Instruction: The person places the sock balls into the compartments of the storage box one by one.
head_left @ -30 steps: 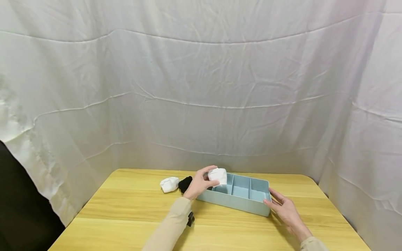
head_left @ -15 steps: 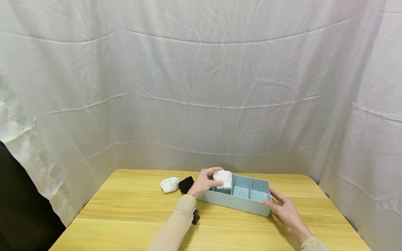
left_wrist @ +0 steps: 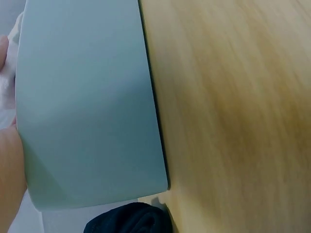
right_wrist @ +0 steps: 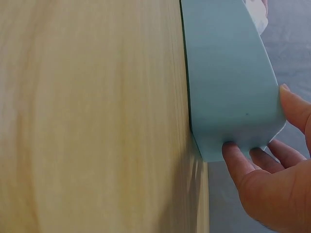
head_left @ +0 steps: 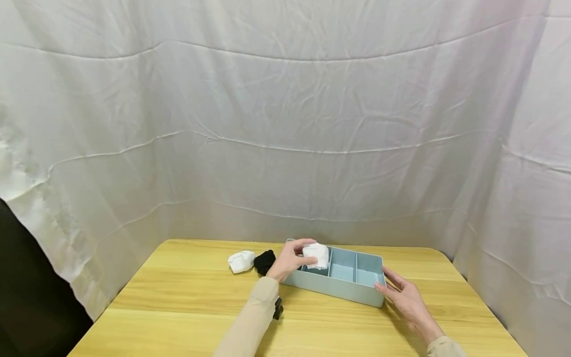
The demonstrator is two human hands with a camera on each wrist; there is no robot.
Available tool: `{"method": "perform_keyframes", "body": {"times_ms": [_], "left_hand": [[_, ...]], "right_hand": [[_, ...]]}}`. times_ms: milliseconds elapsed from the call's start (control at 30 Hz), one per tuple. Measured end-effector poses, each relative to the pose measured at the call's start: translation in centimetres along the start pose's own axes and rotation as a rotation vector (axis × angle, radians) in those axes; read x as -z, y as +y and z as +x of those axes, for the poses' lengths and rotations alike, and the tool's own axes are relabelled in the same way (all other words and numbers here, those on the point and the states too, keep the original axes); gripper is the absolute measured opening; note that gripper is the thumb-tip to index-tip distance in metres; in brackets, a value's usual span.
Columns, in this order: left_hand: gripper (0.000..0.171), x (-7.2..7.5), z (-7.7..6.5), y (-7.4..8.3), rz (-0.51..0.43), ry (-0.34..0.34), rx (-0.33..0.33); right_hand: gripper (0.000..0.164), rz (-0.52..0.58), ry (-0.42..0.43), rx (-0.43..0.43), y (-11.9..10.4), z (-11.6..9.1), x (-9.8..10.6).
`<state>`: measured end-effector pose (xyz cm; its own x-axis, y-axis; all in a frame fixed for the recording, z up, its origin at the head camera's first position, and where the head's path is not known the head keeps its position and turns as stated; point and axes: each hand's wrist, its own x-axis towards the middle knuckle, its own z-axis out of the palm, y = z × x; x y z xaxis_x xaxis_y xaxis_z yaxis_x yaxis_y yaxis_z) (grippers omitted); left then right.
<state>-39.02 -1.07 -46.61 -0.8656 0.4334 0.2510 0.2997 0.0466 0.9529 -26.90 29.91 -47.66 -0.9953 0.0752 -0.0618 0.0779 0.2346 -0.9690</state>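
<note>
Your left hand (head_left: 289,261) pinched the white bundle (head_left: 317,254), seemingly above the box (head_left: 332,288), which ran lengthwise to your gripping right hand (head_left: 405,297).

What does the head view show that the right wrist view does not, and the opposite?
Only head: a black crumpled bundle, a white crumpled bundle left of it, inner dividers of the light-blue rectangular box.

Only right wrist: a tiny dark speck on the box's outer wall.

Both: the box, right hand, yellow wooden table, and held white crumpled bundle.
</note>
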Motion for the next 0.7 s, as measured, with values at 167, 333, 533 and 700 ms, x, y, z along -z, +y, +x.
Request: {"method": "perform_keyframes", "body": {"times_ms": [167,333,533,700], "left_hand": [[0.047,0.12,0.01,0.08,0.026,0.003,0.008],[0.045,0.24,-0.25,0.09,0.018,-0.002,0.018],[0.045,0.16,-0.16,0.02,0.020,0.021,0.013],[0.040,0.10,-0.01,-0.09,-0.002,0.038,-0.027]], "right_hand": [[0.076,-0.008,0.001,0.000,-0.01,0.02,0.01],[0.076,-0.014,-0.002,0.006,-0.05,-0.02,-0.09],[0.077,-0.021,-0.005,0.007,-0.14,-0.06,-0.08],[0.079,-0.037,-0.006,0.002,-0.24,-0.13,0.05]]}}
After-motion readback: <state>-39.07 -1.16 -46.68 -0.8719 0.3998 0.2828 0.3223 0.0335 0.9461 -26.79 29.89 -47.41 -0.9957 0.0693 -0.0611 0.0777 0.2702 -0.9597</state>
